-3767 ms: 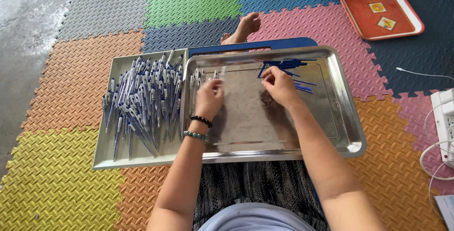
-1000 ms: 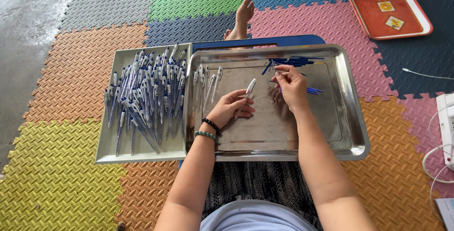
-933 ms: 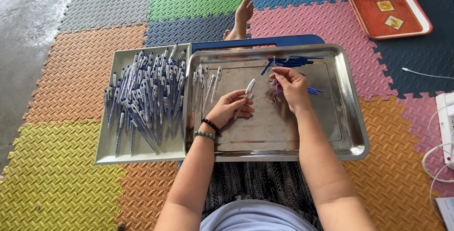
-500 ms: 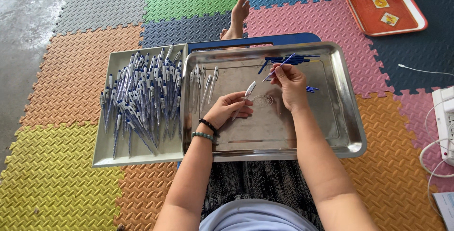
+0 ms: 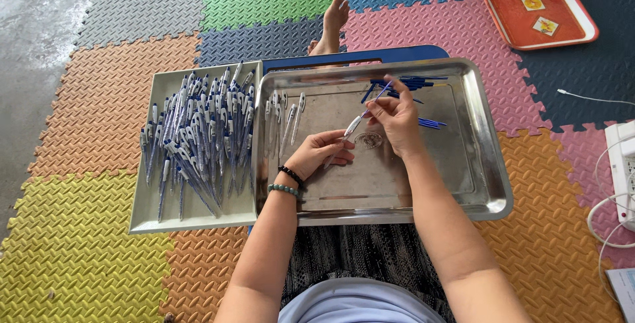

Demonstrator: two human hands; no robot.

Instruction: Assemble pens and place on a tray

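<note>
Over the steel tray (image 5: 486,184), my left hand (image 5: 321,155) grips a clear pen barrel (image 5: 349,129) that points up and to the right. My right hand (image 5: 395,119) pinches a thin blue refill (image 5: 380,92) whose lower end meets the barrel's open tip. A loose bunch of blue refills (image 5: 413,83) lies at the tray's far side, just beyond my right hand. Several empty clear barrels (image 5: 286,115) lie in a row at the tray's left end.
A cream tray (image 5: 142,214) to the left holds a heap of finished blue-and-clear pens (image 5: 198,138). A bare foot (image 5: 333,22) rests beyond the trays. An orange tray (image 5: 529,5) with small cards sits far right. White cables and a power strip (image 5: 622,171) lie at the right edge.
Both hands lifted from the tray floor. The left hand picked up a clear barrel and the right took a blue refill, bringing it to the barrel's tip.
</note>
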